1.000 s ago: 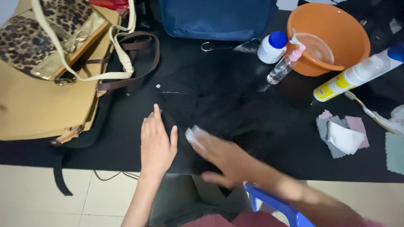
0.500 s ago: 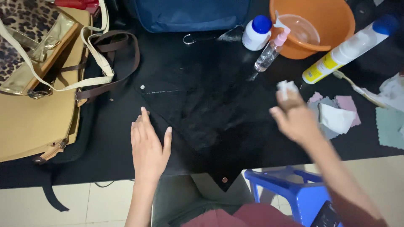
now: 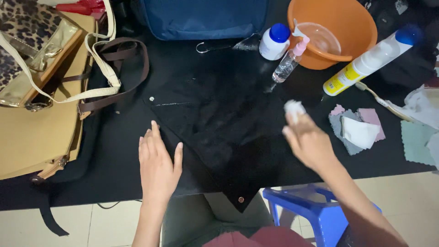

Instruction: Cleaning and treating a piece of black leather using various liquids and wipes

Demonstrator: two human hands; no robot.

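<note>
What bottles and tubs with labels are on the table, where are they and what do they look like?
Short round white tub with blue lid: top middle, beside the orange plastic basin.
Small clear spray bottle with pink nozzle: tilted, just below the tub.
Long white bottle with blue cap and yellow label: lying right of the basin.

Just one view here, your head cam: it looks almost straight down at the black table (image 3: 114, 178) from close up, your arms coming in from the bottom edge.
</note>
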